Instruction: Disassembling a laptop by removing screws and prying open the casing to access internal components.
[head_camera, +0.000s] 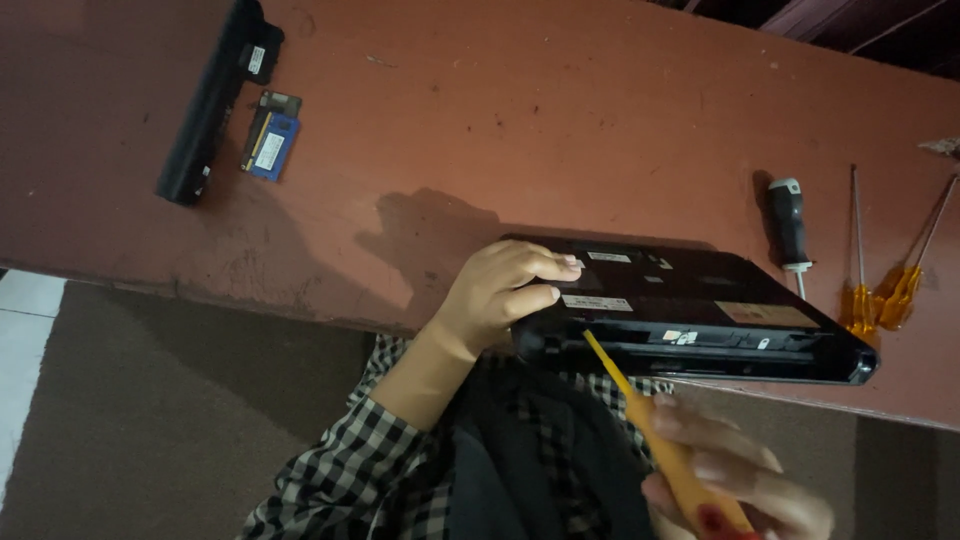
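Left hand (497, 290) is resting palm-down on the near-left corner of the black laptop (700, 310) — fingers curled over its upturned underside, pressing it rather than closing around it — while the laptop is lying upside down at the near edge of the reddish-brown table (520, 130). Right hand (735, 475) is gripping the yellow-handled screwdriver (655, 435) in a closed fist, its tip touching the laptop's near edge by the battery bay. Detached black battery (213, 100) and a blue memory module (271, 145) are lying far left on the table — a black-handled screwdriver (789, 228) and two orange-handled screwdrivers (882, 290) are sitting just right of the laptop.
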